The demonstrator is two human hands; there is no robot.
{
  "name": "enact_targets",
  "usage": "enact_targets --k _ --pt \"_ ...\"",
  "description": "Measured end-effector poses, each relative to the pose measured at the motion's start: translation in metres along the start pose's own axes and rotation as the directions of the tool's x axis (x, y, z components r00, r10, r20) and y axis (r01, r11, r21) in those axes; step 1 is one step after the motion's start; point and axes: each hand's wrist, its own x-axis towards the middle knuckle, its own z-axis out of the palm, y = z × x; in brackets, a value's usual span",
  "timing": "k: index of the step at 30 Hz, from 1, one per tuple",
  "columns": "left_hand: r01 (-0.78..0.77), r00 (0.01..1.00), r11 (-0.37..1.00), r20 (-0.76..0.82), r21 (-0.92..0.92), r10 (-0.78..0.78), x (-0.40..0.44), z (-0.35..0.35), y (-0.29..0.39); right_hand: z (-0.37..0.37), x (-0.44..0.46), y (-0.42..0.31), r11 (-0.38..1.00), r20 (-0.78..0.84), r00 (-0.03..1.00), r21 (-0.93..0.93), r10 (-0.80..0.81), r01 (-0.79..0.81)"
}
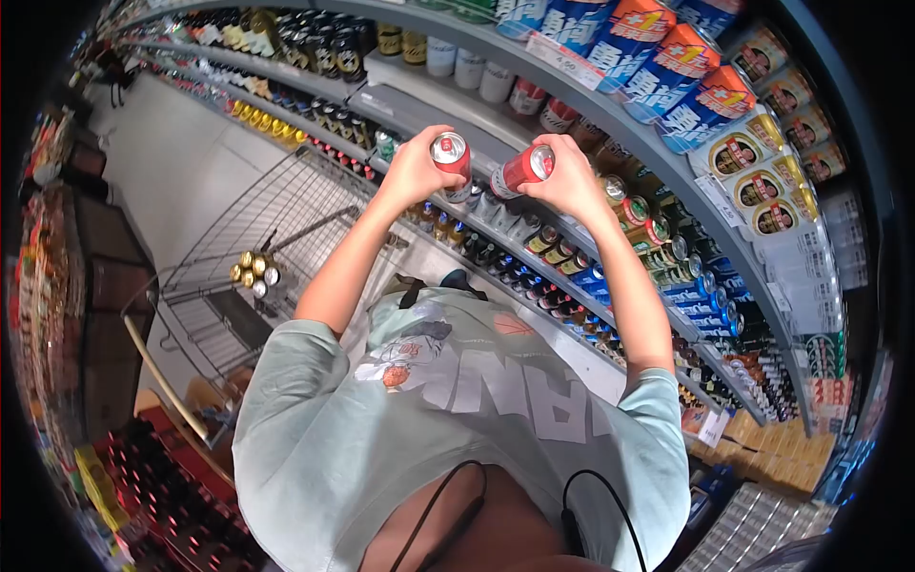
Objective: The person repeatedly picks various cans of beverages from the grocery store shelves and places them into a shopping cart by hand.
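Note:
My left hand (415, 169) is wrapped round a red and silver can (452, 157), its top facing up toward the camera. A second red and silver can (519, 172) is in my right hand (571, 181), tilted with its top toward the right. The two cans are apart, held in front of the shelf with drinks. Similar red and white cans (527, 96) stand on the shelf just beyond my hands.
To the left stands a wire shopping cart (214, 310) with several gold and silver cans (254, 271) in it. Shelves (610, 105) of cans and bottles curve along the front and right. Stacked dark red goods (181, 477) are at the lower left.

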Motion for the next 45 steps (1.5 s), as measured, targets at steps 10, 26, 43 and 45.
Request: enact_targets --k 10,26,43,45 --pt "0.395 0.871 0.893 -0.397 0.217 -0.289 -0.202 -0.128 -0.073 0.107 -0.023 -0.098 0.972 0.148 0.972 0.173 -0.185 0.158" --pt "0.686 0.634 0.716 -0.591 0.132 -0.499 -0.373 -0.2 -0.234 0.281 0.028 -0.27 0.851 0.413 0.762 0.396 -0.5 0.344" --pt "0.849 0.253 0.429 -0.473 -0.31 -0.844 -0.373 -0.159 -0.438 0.605 0.0 -0.293 0.96 0.64 0.745 0.279 -0.185 -0.002" --pt "0.852 0.235 0.414 -0.473 -0.32 -0.849 -0.376 -0.148 -0.453 0.63 -0.004 -0.289 0.973 0.688 0.72 0.218 -0.094 -0.081"
